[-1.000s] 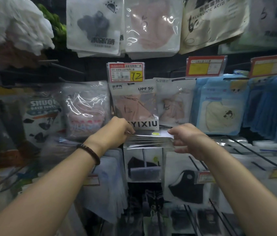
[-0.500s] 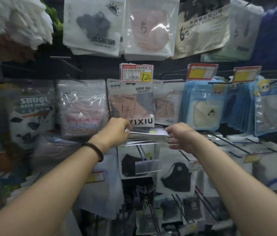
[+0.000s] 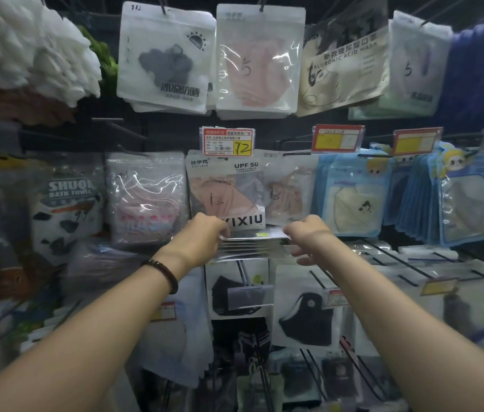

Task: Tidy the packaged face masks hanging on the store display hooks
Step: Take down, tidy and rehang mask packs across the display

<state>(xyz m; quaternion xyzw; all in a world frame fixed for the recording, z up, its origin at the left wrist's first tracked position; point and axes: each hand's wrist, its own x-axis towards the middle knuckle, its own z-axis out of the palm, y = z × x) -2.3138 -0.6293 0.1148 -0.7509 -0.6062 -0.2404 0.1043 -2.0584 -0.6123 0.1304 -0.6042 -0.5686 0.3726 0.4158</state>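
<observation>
Both hands are raised to the middle tier of the hook display and grip one stack of flat mask packets (image 3: 254,244) between them, the packets lying near horizontal with their edges fanned toward the camera. The left hand (image 3: 202,237) is closed on the stack's left end, thumb on top and fingers curled under; a dark beaded bracelet (image 3: 162,275) sits on that wrist. The right hand (image 3: 306,233) is closed on the right end, knuckles toward the camera, its lower fingers loosely spread beneath the packets. The stack sits directly below a hanging packet marked UPF 50 (image 3: 229,191), whose lower edge it touches or overlaps; which cannot be told. Above that packet a red and white price tag (image 3: 227,141) bears a handwritten 12. To the left hangs a clear packet holding pink masks (image 3: 147,197), and beyond it a bath towel packet (image 3: 69,203). To the right hang blue-bordered packets with cream masks (image 3: 354,194). On the upper tier a white packet with a grey mask (image 3: 165,58) hangs beside a pink mask packet (image 3: 260,60). Below the stack, packets of black masks (image 3: 306,316) hang on the lower hooks.
</observation>
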